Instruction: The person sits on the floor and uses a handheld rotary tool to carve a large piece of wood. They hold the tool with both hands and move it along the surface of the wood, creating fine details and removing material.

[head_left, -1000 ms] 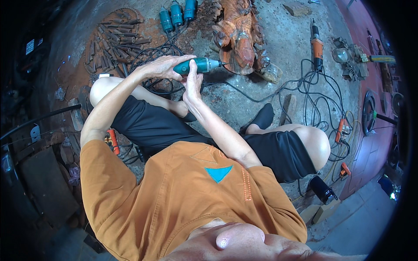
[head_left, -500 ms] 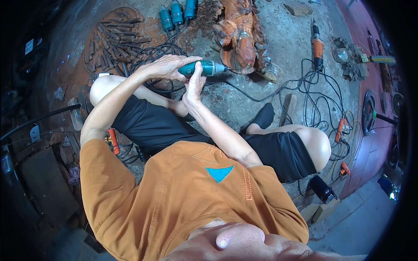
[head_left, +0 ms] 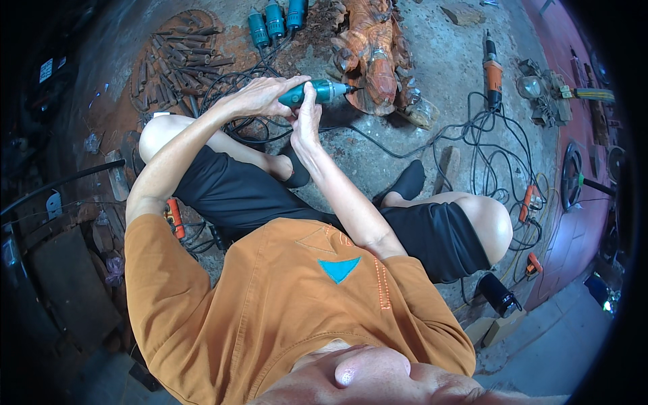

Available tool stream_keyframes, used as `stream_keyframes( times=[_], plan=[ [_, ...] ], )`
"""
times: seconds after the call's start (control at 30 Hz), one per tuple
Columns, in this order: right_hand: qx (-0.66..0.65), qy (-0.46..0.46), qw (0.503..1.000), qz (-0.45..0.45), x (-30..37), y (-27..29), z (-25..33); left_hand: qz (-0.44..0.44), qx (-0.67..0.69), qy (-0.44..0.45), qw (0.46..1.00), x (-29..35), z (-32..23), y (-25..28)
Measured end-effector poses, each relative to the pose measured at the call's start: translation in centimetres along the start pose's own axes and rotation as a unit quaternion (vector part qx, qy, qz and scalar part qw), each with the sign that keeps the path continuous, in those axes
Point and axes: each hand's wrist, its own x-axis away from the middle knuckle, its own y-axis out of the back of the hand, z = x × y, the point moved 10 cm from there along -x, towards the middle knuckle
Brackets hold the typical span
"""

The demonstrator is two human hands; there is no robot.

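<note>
A teal die grinder (head_left: 322, 92) lies sideways between my two hands, its thin dark bit pointing right. My left hand (head_left: 262, 96) wraps round the rear of the body. My right hand (head_left: 307, 123) grips the body from below, with its thumb up along the near side. Just beyond the bit is the near end of a reddish-brown wood carving (head_left: 379, 67), with deep cut shapes on its surface. Whether the bit touches the wood I cannot tell.
Three teal grinders (head_left: 275, 20) stand at the back. Left of them lies a pile of carving bits or rods (head_left: 179, 64). An orange grinder (head_left: 493, 77) rests on the right among tangled black cables (head_left: 482, 125). A black cylinder (head_left: 498, 293) stands by my right knee.
The die grinder's nose has swung away from me, up toward the carving's near end. My right hand has moved slightly away from me with it.
</note>
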Motion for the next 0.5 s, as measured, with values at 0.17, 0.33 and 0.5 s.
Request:
stream_keyframes(
  times=[0.17,0.33,0.5],
  plan=[
    [0.009,-0.006,1.0,0.008,0.0,-0.2,0.5,-0.009,-0.02,-0.003,1.0,-0.3,-0.1,0.3],
    [-0.026,-0.017,1.0,0.002,0.1,0.1,-0.1,0.027,-0.035,0.023,0.999,-0.1,-1.4,0.9],
    [-0.05,-0.016,0.999,0.006,0.7,-0.4,0.0,0.014,-0.053,0.0,0.999,0.1,-1.3,1.0]
  ],
)
